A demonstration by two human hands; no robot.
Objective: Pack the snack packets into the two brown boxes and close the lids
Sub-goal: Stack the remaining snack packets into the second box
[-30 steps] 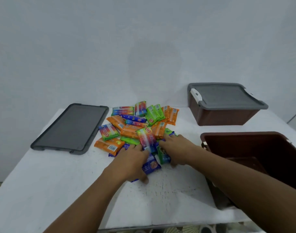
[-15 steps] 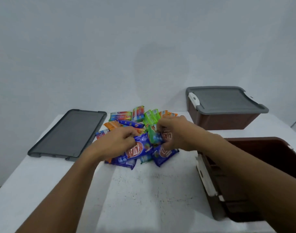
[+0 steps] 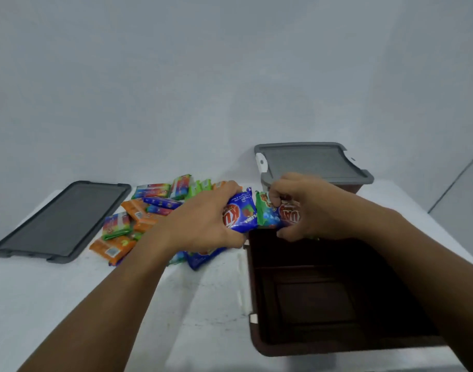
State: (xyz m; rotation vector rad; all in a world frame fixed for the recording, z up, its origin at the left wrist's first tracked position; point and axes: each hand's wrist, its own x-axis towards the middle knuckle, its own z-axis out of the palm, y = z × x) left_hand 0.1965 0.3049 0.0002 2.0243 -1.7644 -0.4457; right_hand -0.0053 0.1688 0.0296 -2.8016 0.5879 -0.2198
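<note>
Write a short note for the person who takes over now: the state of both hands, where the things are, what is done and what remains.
Left hand grips a blue packet; right hand grips blue and green packets. Both are at the far rim of the open brown box, which looks empty.
The rest lie in a pile on the table; the loose grey lid lies left of it.
The far box has its lid on; contents hidden.
To do: drop these in, pack the pile, fit the loose lid.
</note>
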